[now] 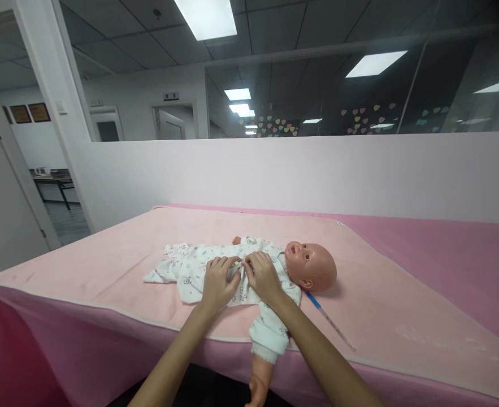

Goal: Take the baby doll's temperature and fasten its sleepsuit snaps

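A baby doll [315, 265] lies on its back across the padded table, head to the right. It wears a white printed outfit [190, 277] with small patterns. Over the doll's chest, my left hand [220, 282] pinches the front of the outfit with thumb and fingers. Close beside it, my right hand [263, 274] also has its fingers closed on the cloth at the chest. What exactly lies between the fingertips is too small to make out. The doll's near arm [261, 376] hangs past the table's front edge, between my forearms.
A thin stick with a blue end [315, 299], perhaps a thermometer, lies right of the doll's shoulder. The peach mat [117, 249] covers a pink tabletop [456, 249]. Behind stands a white half wall [274, 175] with glass above. A door [7, 169] is at left.
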`<move>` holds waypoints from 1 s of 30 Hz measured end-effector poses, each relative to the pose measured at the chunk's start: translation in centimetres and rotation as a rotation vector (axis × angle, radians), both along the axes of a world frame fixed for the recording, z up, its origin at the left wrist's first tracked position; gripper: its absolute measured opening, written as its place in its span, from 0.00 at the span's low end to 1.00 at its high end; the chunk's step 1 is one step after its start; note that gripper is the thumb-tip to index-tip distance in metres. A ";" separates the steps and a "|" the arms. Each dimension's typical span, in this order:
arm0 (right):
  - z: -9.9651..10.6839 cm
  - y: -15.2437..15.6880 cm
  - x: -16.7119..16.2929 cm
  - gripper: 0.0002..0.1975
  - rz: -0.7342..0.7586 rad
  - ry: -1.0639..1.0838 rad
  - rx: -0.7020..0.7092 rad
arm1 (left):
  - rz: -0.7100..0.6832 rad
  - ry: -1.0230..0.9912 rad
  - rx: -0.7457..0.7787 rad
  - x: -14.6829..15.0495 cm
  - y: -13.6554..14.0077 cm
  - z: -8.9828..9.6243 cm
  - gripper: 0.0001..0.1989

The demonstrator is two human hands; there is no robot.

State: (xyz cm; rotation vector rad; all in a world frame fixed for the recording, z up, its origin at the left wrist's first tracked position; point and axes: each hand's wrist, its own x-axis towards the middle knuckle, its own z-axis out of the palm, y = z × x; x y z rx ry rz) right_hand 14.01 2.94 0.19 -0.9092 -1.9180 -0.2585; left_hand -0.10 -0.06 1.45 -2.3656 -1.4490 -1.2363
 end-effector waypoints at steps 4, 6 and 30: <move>0.0 0.0 0.0 0.08 -0.005 -0.008 0.015 | 0.011 0.010 0.006 0.1 0.0 0.0 0.10; 0.0 0.0 0.0 0.08 -0.006 -0.011 0.016 | 0.026 0.021 0.013 0.1 0.1 -0.1 0.10; 0.0 -0.1 0.2 0.08 0.124 0.016 0.024 | 0.018 0.005 -0.018 0.1 0.2 -0.3 0.11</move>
